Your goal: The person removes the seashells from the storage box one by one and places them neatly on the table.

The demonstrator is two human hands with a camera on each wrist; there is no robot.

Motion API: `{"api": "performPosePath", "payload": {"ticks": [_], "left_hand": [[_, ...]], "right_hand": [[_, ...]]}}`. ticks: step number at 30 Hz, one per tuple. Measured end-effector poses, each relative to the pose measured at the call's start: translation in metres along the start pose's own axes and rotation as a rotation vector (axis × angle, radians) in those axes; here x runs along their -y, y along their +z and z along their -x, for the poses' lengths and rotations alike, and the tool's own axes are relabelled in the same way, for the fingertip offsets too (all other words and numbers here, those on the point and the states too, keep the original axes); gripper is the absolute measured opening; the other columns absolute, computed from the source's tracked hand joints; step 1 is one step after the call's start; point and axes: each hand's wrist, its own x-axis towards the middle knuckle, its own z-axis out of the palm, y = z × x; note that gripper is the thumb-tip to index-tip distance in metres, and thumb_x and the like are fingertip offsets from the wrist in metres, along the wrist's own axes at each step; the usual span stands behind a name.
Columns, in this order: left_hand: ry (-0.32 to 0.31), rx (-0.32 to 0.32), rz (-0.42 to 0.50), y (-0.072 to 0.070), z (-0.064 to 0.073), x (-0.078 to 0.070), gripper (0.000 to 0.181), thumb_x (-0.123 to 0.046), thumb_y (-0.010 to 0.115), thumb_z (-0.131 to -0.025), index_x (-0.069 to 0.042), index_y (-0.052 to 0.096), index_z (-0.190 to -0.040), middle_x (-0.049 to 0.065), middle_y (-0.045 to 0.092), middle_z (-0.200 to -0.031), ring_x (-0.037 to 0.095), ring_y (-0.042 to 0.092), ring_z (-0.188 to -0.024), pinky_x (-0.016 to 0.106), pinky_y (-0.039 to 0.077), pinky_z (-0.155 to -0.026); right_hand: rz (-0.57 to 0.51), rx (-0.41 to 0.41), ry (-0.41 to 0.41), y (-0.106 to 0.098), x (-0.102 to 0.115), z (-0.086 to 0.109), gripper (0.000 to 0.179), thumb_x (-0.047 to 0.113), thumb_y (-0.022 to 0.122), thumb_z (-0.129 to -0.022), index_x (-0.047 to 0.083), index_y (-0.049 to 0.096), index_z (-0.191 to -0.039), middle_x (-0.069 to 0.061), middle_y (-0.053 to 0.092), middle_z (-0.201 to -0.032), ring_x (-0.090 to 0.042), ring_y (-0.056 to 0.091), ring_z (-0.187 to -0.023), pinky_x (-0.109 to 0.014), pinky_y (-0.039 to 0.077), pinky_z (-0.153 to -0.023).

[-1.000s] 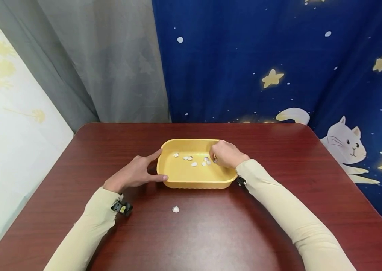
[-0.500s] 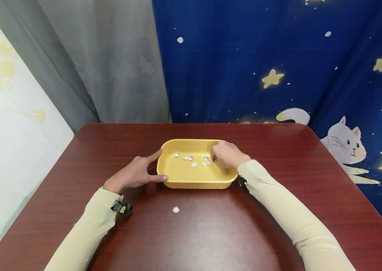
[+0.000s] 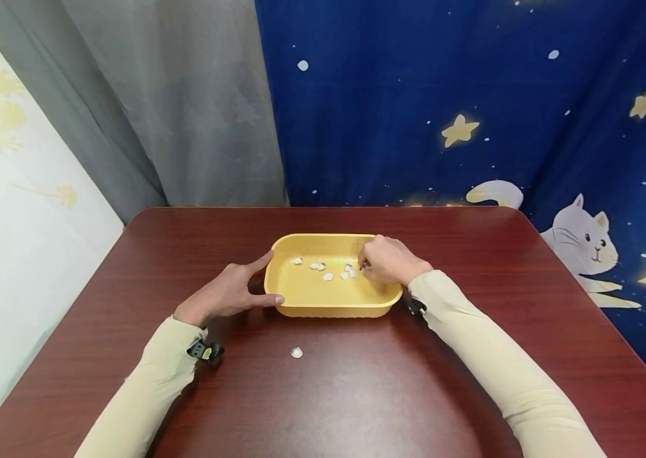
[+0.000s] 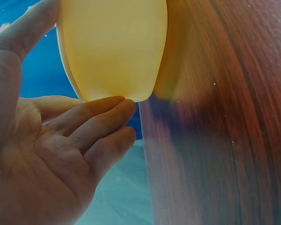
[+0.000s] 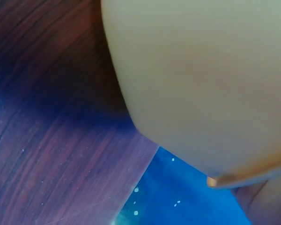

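A shallow yellow tray (image 3: 337, 312) stands on the table, with several small whitish, shell-like pieces (image 3: 328, 277) scattered inside. My left hand (image 3: 222, 294) spans the tray's left end, thumb at the front rim and index finger at the back corner. In the left wrist view, nearly straight fingers (image 4: 107, 115) touch the end wall. My right hand (image 3: 393, 259) reaches over the right end, its curled fingers down inside, pinching a small grey-white piece (image 3: 365, 267). The tray's outer wall (image 5: 192, 84) fills much of the right wrist view, hiding most of that hand.
One more whitish piece (image 3: 297, 352) lies on the dark red wooden table (image 3: 391, 394), in front of the tray. Behind the table's far edge hang a grey curtain (image 3: 208, 114) and a blue star-patterned curtain (image 3: 369, 114).
My right hand has shifted slightly to the right within the tray's right end. My left hand and the tray have stayed in place.
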Motion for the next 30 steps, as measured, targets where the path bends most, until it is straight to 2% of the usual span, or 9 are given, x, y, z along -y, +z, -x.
{"api": "performPosePath", "payload": {"ticks": [6, 10, 15, 21, 30], "left_hand": [[0.007, -0.006, 0.004, 0.002, 0.000, 0.001, 0.109, -0.071, 0.070, -0.079, -0.018, 0.022, -0.162, 0.017, 0.046, -0.155, 0.023, 0.057, -0.119, 0.048, 0.050, -0.104], [0.000, -0.007, 0.006, 0.001, 0.000, 0.001, 0.109, -0.071, 0.070, -0.079, -0.019, 0.021, -0.162, 0.018, 0.048, -0.154, 0.023, 0.056, -0.114, 0.047, 0.051, -0.102], [-0.009, -0.003, 0.002, 0.001, 0.000, 0.001, 0.109, -0.070, 0.071, -0.080, -0.020, 0.020, -0.162, 0.018, 0.045, -0.155, 0.024, 0.055, -0.115, 0.046, 0.050, -0.101], [-0.002, -0.003, 0.004, 0.001, 0.000, 0.002, 0.109, -0.071, 0.070, -0.079, -0.020, 0.020, -0.162, 0.018, 0.049, -0.153, 0.023, 0.055, -0.110, 0.042, 0.049, -0.096], [0.016, -0.011, 0.006, 0.002, 0.000, 0.002, 0.109, -0.071, 0.070, -0.079, -0.020, 0.021, -0.162, 0.017, 0.048, -0.153, 0.023, 0.057, -0.114, 0.046, 0.050, -0.101]], "right_hand": [[0.001, -0.055, -0.051, -0.005, 0.002, 0.004, 0.010, 0.011, 0.073, -0.082, 0.014, 0.079, -0.088, 0.003, 0.074, -0.084, -0.015, 0.064, -0.075, -0.033, 0.056, -0.069], [-0.004, -0.097, -0.081, -0.009, 0.005, 0.008, 0.008, 0.012, 0.074, -0.082, 0.014, 0.079, -0.088, 0.002, 0.075, -0.086, -0.014, 0.066, -0.076, -0.033, 0.058, -0.069], [-0.007, -0.124, -0.094, -0.014, 0.012, 0.013, 0.010, 0.013, 0.074, -0.083, 0.014, 0.079, -0.091, 0.001, 0.076, -0.089, -0.014, 0.068, -0.078, -0.034, 0.059, -0.070], [-0.010, -0.145, -0.108, -0.016, 0.018, 0.018, 0.010, 0.013, 0.073, -0.082, 0.016, 0.079, -0.090, 0.004, 0.076, -0.089, -0.013, 0.070, -0.083, -0.035, 0.059, -0.072], [-0.037, -0.176, -0.132, -0.019, 0.026, 0.024, 0.012, 0.013, 0.072, -0.083, 0.016, 0.080, -0.091, 0.005, 0.076, -0.092, -0.015, 0.071, -0.087, -0.036, 0.059, -0.072]]}}
